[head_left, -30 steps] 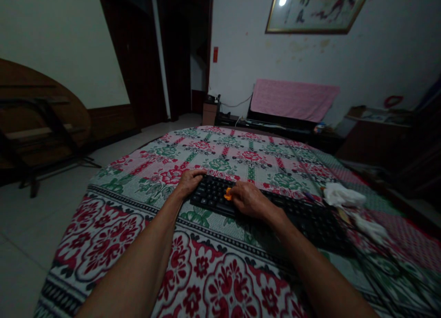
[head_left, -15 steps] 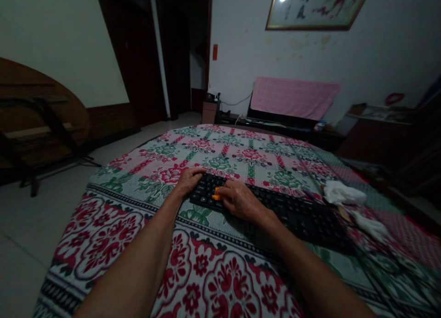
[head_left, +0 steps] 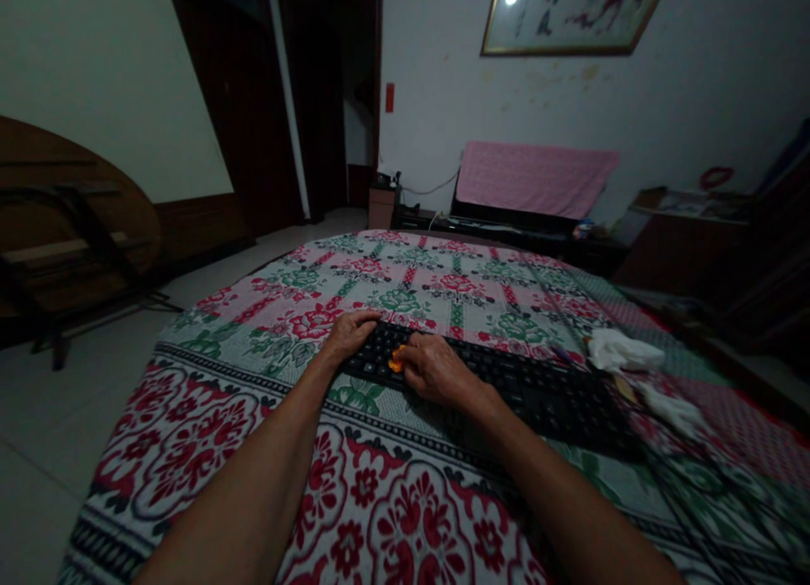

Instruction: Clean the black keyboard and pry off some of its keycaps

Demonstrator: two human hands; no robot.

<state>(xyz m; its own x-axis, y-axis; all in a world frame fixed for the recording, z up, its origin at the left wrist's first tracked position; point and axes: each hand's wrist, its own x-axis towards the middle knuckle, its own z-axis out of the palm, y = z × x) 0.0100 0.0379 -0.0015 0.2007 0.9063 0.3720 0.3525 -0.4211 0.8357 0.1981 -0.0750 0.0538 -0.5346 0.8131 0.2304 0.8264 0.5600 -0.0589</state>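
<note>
A black keyboard (head_left: 537,391) lies across a table covered by a red and green floral cloth (head_left: 392,501). My left hand (head_left: 348,332) grips the keyboard's left end, fingers curled over its far edge. My right hand (head_left: 434,370) rests on the keys near the left end, fingers closed on a small orange object (head_left: 396,364) pressed against the keys. What the orange object is stays too dim to name.
Crumpled white tissues (head_left: 623,350) and a thin stick lie by the keyboard's right end. A pink cloth (head_left: 535,178) covers something on a low cabinet at the far wall. A folded round wooden table (head_left: 69,213) stands at the left by a dark doorway (head_left: 329,95).
My right hand has slid left along the keys with the orange object, toward the left hand. The left hand has kept its hold on the keyboard's end.
</note>
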